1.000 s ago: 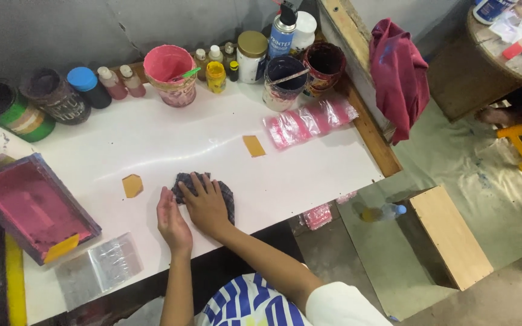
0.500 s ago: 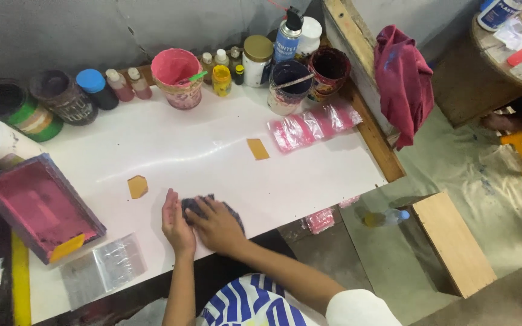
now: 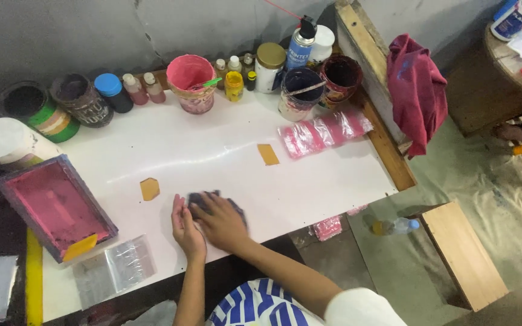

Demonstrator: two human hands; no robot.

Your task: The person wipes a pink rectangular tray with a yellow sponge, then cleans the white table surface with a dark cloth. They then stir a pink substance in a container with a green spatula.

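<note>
cloth (image 3: 212,200): dark checked
table (image 3: 212,151): white
screen frame (image 3: 55,206): purple edge, pink mesh
bucket (image 3: 192,81): pink
hanging rag (image 3: 417,90): crimson
tape patches (image 3: 149,189): tan

Even, soft light — glare streak on the white table (image 3: 212,151), slight motion blur.

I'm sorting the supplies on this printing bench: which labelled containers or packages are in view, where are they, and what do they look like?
Spray can: back of the table, tall blue cylinder, black nozzle.
Jar: left of the spray can, white with gold lid.
Green-banded can: back left, round, open.
Pink packets: right side of the white table, flat row in clear plastic.
Clear bags: front left, flat stack.
</note>
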